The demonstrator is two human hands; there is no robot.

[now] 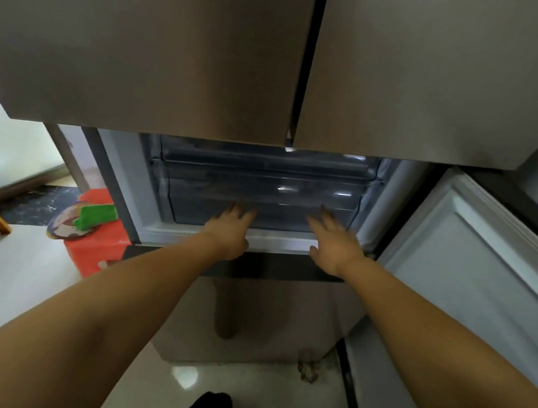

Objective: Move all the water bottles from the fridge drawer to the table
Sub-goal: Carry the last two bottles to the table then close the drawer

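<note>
Reaching with straight, spread fingers, two hands, left hand [230, 229] and right hand [334, 244], touch one fridge drawer [260, 209].

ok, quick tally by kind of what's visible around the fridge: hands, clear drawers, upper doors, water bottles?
Bare hands: 2, left hand and right hand
Clear plastic fridge drawers: 2, upper, lower
Grey steel upper doors: 2
Water bottles: 0 visible
Total: 6

two hands [229, 232], three clear drawers [259, 216]
</note>
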